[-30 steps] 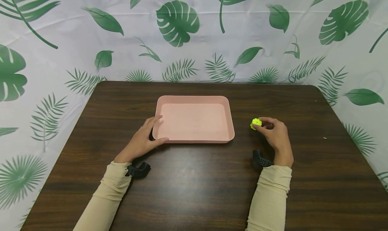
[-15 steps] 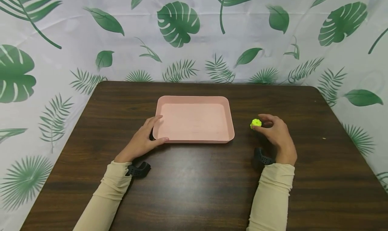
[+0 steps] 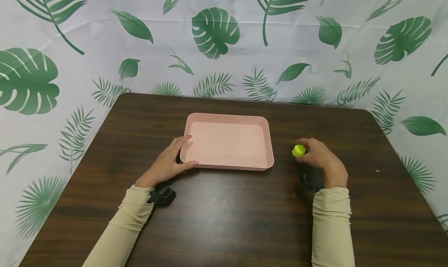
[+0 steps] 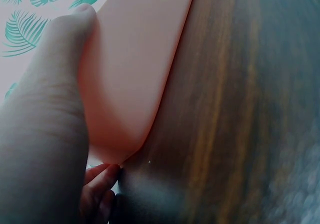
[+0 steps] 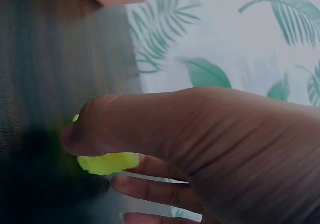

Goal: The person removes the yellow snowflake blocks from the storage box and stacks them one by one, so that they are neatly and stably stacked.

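Note:
A shallow pink tray (image 3: 227,142) lies on the dark table. My left hand (image 3: 166,164) holds its near left corner, thumb at the front rim and fingers over the left rim. From the left wrist, the thumb lies against the tray's side wall (image 4: 130,58), with other fingertips low at the corner. To the right of the tray, my right hand (image 3: 322,158) pinches a small neon-yellow, scalloped, flower-like piece (image 3: 298,150) between thumb and fingers. In the right wrist view the thumb covers much of this yellow piece (image 5: 110,164).
Dark wood-grain table (image 3: 224,220) surrounds the tray, and a leaf-print cloth (image 3: 224,45) hangs behind its far edge. One tiny pale speck (image 3: 377,171) lies on the table at the right. Each wrist wears a black mount (image 3: 162,197).
The right hand has turned, its wrist swinging to the right, and the yellow piece has tilted with it. My left hand keeps its hold on the tray. The head view has shifted slightly.

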Demonstrator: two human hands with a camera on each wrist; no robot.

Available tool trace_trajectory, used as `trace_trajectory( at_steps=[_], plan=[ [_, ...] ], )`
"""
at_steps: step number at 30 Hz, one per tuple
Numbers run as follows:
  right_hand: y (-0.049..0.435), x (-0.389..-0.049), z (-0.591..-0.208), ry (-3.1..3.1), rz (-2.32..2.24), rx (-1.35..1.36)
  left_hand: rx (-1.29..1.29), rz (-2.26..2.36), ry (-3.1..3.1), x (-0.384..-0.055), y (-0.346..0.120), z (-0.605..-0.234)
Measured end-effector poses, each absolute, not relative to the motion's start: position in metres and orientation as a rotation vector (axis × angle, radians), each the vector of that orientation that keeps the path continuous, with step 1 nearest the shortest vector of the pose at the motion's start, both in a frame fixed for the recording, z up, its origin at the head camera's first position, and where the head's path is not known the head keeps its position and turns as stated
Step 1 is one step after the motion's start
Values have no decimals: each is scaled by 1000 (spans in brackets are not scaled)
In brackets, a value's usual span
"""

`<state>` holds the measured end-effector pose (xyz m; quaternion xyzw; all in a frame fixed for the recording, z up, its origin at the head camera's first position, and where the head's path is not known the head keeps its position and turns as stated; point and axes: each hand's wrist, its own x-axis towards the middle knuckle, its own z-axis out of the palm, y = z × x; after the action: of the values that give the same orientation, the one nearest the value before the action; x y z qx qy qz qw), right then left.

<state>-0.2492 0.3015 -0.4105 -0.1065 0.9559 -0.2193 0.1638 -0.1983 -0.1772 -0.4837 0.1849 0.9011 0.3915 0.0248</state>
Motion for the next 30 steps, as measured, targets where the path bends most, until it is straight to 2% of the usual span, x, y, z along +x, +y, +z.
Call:
trace_trajectory(
  at_steps=[30],
  plan=[
    [293,-256,-411,2779,-529,-388,590,1200,2796,-200,-176,-480]
  ],
)
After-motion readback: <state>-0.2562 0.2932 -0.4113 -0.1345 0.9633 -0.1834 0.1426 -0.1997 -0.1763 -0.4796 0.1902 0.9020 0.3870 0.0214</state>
